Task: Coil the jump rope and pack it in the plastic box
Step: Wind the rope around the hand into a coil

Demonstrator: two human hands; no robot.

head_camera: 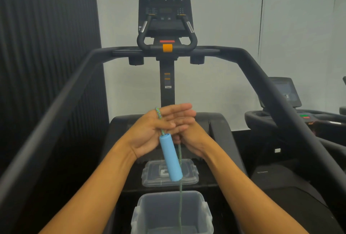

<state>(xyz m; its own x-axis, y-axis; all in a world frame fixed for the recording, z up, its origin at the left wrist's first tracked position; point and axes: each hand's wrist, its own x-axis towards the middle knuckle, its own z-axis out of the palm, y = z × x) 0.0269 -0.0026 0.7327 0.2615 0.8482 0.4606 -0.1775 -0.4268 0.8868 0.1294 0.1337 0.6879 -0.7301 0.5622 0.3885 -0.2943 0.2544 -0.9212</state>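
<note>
Head view: holding left hand (151, 131) flat, fingers straight, as spool for jump rope (180, 159); pinching it in right hand (192, 136) to feed wraps, straight above near plastic box (206, 213).

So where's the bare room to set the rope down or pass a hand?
Inside the plastic box is bare except one jump rope strand hanging in. The treadmill deck right of the box and lid looks free. Crowded: above the lid, where the blue handle and rope dangle below the left hand and right hand.
</note>
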